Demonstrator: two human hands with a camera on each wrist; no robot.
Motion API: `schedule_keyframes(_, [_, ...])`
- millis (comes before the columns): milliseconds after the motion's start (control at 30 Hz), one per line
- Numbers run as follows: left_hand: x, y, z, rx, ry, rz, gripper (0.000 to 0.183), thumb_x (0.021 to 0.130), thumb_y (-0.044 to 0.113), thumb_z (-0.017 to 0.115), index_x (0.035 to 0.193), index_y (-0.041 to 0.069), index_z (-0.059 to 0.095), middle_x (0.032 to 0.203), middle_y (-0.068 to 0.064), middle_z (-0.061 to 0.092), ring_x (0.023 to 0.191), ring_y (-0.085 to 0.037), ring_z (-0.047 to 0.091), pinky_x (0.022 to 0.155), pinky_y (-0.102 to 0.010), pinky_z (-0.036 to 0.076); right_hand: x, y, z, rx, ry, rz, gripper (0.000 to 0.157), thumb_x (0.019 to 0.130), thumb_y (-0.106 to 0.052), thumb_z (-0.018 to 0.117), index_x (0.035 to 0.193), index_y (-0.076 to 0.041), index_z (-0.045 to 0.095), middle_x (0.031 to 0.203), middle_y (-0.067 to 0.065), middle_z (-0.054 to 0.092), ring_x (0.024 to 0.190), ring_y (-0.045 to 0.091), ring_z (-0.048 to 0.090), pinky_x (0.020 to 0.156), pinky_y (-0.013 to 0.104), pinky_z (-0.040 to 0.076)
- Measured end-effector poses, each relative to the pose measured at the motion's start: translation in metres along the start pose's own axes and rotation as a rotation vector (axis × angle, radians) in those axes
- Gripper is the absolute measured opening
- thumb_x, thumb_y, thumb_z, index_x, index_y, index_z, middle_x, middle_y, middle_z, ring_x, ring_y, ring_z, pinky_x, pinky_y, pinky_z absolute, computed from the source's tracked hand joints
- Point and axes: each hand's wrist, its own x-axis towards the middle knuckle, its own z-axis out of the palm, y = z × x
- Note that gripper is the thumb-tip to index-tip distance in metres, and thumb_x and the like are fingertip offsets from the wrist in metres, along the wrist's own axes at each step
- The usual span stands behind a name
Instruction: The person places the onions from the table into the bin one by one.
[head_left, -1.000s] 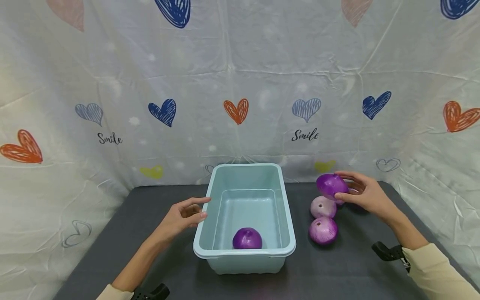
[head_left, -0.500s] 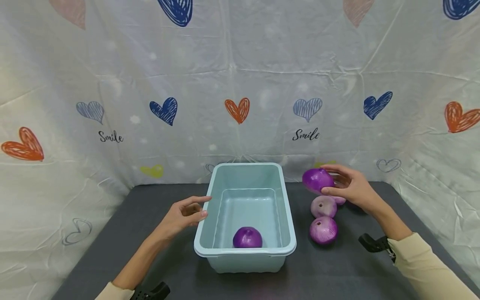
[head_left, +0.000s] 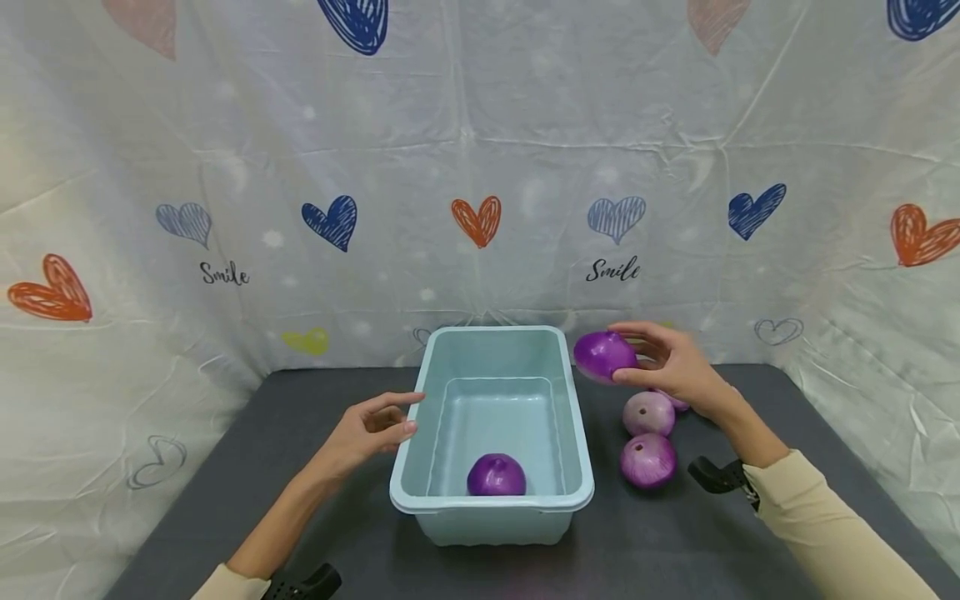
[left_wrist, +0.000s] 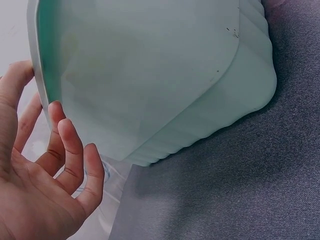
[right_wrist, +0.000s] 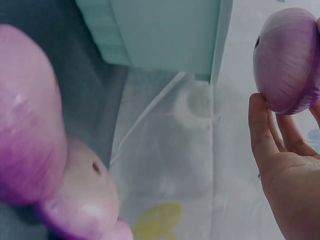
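Note:
A purple onion [head_left: 604, 357] hangs just right of the tub's far right rim, gripped between my right hand's [head_left: 670, 363] thumb and fingers. The right wrist view shows this held onion [right_wrist: 286, 61] above the fingertips, partly cut off by the frame edge. My left hand [head_left: 372, 427] is at the left rim of a pale blue plastic tub [head_left: 489, 503], fingers loosely bent, index fingertip and thumb right at the edge. In the left wrist view, the left hand [left_wrist: 55, 170] is beside the tub's outer wall [left_wrist: 145, 65]. Inside the tub, near its front, sits another purple onion [head_left: 497, 475].
On the dark tabletop [head_left: 630, 550] right of the tub lie a pale onion [head_left: 648, 413] and a purple onion [head_left: 648, 461], with one more partly hidden behind the right hand. A white curtain [head_left: 480, 167] printed with hearts hangs close behind the table.
My right hand has carried the gripped onion leftward and slightly up, from over the other onions to near the tub's right rim. The left hand stays at the left rim.

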Motion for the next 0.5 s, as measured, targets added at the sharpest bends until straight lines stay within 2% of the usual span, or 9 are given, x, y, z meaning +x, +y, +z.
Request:
schedule_keyframes(300, [0.001, 0.001, 0.001, 0.005, 0.012, -0.012, 0.047, 0.1, 0.023, 0.069, 0.145, 0.012, 0.059, 0.103, -0.018, 0.064, 0.098, -0.03, 0.063, 0.087, -0.051, 0.051, 0.014, -0.003, 0.018, 0.062, -0.043, -0.032, 0.061, 0.086, -0.001, 0.081, 0.142, -0.003, 0.056, 0.14, 0.013, 0.057, 0.125, 0.031, 0.056, 0.096, 0.039, 0.05])
schedule_keyframes(500, [0.0, 0.0, 0.002, 0.002, 0.016, -0.017, 0.048, 0.1, 0.023, 0.069, 0.145, 0.012, 0.058, 0.102, -0.018, 0.064, 0.098, -0.03, 0.062, 0.086, -0.045, 0.052, 0.024, -0.007, 0.033, 0.095, -0.081, -0.027, 0.064, 0.085, -0.004, 0.083, 0.142, -0.004, 0.056, 0.142, 0.01, 0.056, 0.126, 0.031, 0.056, 0.097, 0.041, 0.049])
